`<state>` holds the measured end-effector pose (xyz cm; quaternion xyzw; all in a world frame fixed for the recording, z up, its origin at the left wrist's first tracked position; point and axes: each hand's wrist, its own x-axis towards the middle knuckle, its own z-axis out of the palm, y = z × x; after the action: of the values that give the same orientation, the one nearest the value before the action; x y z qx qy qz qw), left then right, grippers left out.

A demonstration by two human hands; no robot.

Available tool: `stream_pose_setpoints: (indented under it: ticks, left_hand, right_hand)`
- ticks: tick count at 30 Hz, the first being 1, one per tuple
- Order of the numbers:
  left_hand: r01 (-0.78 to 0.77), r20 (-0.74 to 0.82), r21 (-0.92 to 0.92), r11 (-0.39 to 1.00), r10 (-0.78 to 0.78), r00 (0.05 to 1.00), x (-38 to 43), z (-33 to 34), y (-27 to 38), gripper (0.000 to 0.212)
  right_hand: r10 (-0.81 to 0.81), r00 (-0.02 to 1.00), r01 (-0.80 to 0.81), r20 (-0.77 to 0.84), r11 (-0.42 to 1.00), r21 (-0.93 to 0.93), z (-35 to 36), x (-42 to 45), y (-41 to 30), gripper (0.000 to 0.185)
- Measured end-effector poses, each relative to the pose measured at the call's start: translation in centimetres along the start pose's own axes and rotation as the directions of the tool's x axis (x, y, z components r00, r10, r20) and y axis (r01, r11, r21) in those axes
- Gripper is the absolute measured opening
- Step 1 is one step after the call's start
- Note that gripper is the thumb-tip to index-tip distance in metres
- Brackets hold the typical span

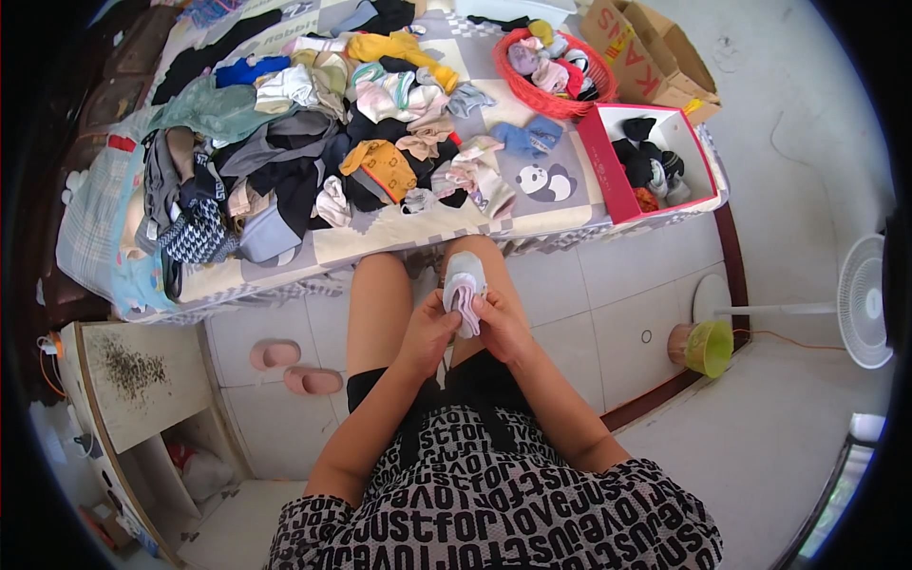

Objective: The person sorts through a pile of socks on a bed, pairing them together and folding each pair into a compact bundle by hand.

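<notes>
Above my lap, a white and pale pink sock (465, 288) is bunched and partly folded between my two hands. My left hand (431, 328) grips its lower left side, thumb against the pink fabric. On the opposite side my right hand (502, 324) pinches the same sock with thumb and fingers. The grey-white end of the sock points away from me, towards the bed. Beyond my knees, a heap of mixed clothes (278, 157) spreads over the bed, with a mustard printed garment (380, 169) near its front. A blue sock-like piece (529, 135) lies apart from the heap, to the right.
On the bed's right side stand a red basket (502, 71) of rolled small clothes, a pink-red box (605, 182) with dark items inside, and a cardboard box (641, 53). Pink slippers (313, 380), a yellow-green bin (709, 349) and a white fan (866, 303) are on the floor. A wooden cabinet (142, 377) stands left.
</notes>
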<state>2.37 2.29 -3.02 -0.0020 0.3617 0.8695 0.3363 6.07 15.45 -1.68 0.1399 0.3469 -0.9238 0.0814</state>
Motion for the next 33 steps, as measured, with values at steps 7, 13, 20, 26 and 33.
stream_pose_setpoints:
  ticks: [7,13,20,26,33]
  left_hand:
    - [-0.138,-0.158,0.665,0.734,0.319,0.935,1.0,-0.7,-0.2,0.006]
    - [0.049,-0.173,0.942,0.333,0.353,0.919,0.9,-0.1,-0.7,0.021]
    - [0.136,-0.184,0.643,0.754,-0.021,0.983,0.5,-0.1,-0.7,0.024]
    - [0.189,-0.298,0.376,0.907,-0.075,0.952,-0.1,-3.8,0.0,0.022]
    - [0.149,-0.309,0.118,0.982,-0.107,0.945,0.9,-8.5,-0.8,0.019]
  right_hand:
    - [-0.244,0.967,0.173,-0.068,0.833,-0.526,1.1,-0.4,-0.2,0.046]
    - [-0.46,0.866,0.291,-0.196,0.782,-0.551,-0.5,0.3,0.1,0.031]
    - [-0.541,0.724,0.191,-0.427,0.753,-0.63,-6.4,1.7,-1.0,0.031]
    - [-0.114,0.866,0.042,-0.488,0.987,-0.155,-8.6,0.9,-5.9,0.042]
    - [-0.189,0.926,0.112,-0.327,0.964,-0.239,-6.9,9.2,-16.1,0.034]
